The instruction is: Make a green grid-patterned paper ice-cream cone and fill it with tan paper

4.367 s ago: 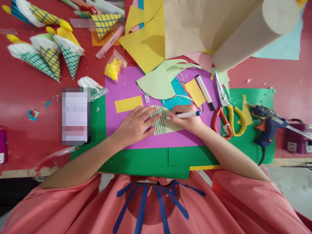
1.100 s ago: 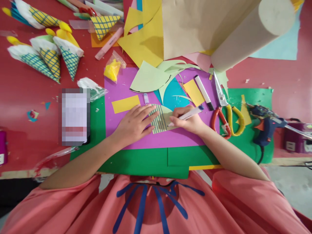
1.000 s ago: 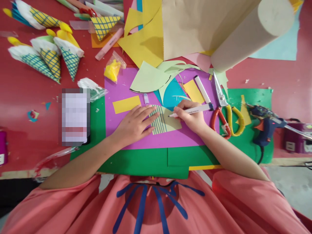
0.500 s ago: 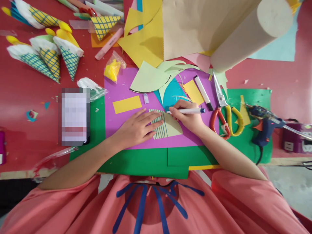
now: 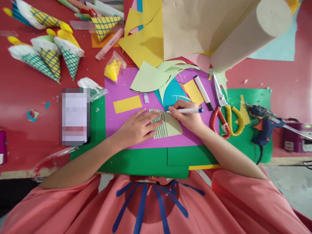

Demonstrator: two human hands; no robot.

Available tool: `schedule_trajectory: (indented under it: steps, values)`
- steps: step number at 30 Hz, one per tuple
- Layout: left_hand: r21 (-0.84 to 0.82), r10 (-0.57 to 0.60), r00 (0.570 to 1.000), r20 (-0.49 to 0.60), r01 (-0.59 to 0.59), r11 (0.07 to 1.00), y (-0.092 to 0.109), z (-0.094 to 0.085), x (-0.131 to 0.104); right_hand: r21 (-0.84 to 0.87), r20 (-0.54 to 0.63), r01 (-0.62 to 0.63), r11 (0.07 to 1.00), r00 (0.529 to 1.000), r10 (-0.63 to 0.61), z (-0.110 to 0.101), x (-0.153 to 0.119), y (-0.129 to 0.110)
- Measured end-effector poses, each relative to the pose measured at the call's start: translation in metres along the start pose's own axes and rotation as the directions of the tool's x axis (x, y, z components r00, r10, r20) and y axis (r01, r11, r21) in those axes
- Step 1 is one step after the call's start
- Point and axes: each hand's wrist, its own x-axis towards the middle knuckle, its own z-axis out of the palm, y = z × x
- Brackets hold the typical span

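Observation:
A pale green paper piece [image 5: 174, 126] with dark blue parallel lines on its left part lies on a purple sheet [image 5: 117, 126]. My left hand [image 5: 137, 127] rests flat on its lined side, fingers spread. In my right hand [image 5: 186, 117] is a white marker [image 5: 188, 111] with a blue end, its tip at the top edge of the paper piece near the last line. Just left of the paper's top are a small marker cap [image 5: 146, 98] and a yellow paper strip [image 5: 127, 104].
Scissors [image 5: 220, 97] and a blue glue gun [image 5: 265, 130] lie at the right. A black-capped marker [image 5: 203, 92] is above my right hand. A blurred phone [image 5: 74, 117] and several paper cones [image 5: 69, 57] are at the left. A large paper roll [image 5: 246, 39] lies at the back.
My right hand and the marker have shifted very slightly to the left. My left hand and the paper piece stay in place.

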Motion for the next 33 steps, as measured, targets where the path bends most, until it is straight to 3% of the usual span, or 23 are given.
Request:
schedule_trajectory:
  steps: [33]
  values:
    - [0.049,0.015,1.0,0.007,-0.016,0.999,0.0001,-0.0005,0.0003,-0.061,0.133,0.027,0.998,0.991,-0.018,-0.0021,0.0,-0.0024]
